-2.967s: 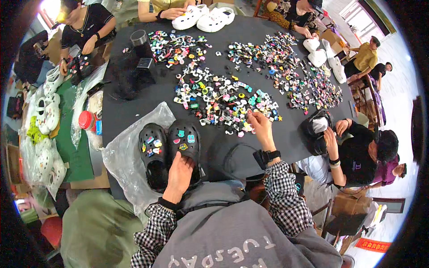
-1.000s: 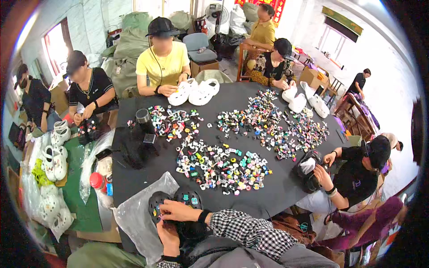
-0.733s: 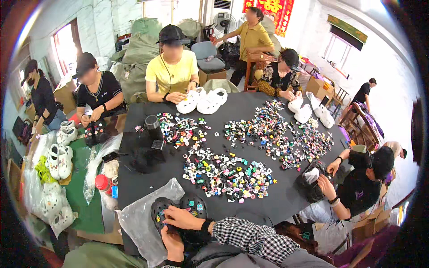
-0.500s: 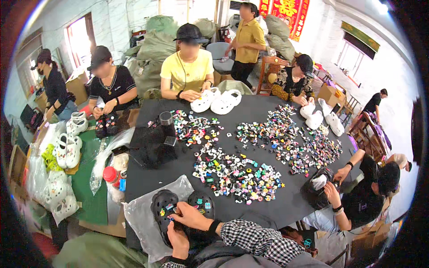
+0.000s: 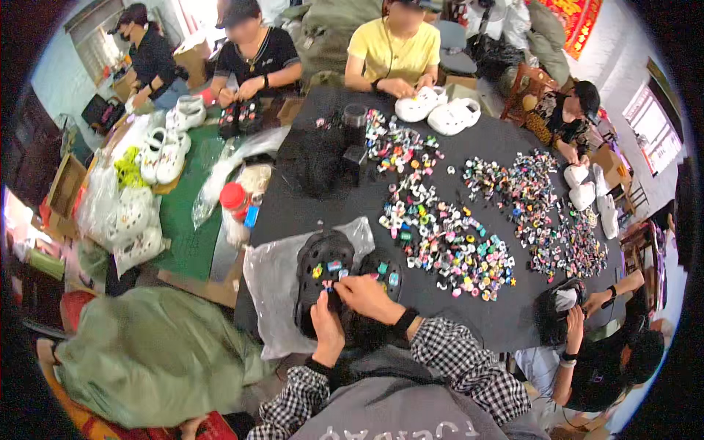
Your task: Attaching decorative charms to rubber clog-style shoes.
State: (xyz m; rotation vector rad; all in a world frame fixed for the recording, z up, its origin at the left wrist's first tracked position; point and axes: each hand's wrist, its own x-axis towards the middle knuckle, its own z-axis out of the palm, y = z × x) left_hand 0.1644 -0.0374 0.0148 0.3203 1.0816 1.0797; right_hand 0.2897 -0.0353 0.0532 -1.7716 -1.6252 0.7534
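Note:
A pair of black clogs [image 5: 323, 282] with small coloured charms pushed into their holes lies on a clear plastic bag [image 5: 275, 282] at the near edge of the black table [image 5: 506, 139]. My left hand [image 5: 328, 330] grips the heel end of the left clog. My right hand [image 5: 367, 297] rests across both clogs, fingertips pinched at a charm on the left one. A wide spread of loose coloured charms [image 5: 447, 242] lies to the right of the clogs, a short reach away.
Several people sit around the table with white clogs [image 5: 438, 110] and more charm piles [image 5: 543, 213]. A person at the right holds a black clog [image 5: 557, 312]. A red-capped bottle [image 5: 236, 213], bagged white clogs [image 5: 158, 154] and a green sack [image 5: 154, 359] are on the left.
The view has swung left and down. My right hand came back from the charm pile onto the clogs three seconds ago and both hands have stayed on the pair since.

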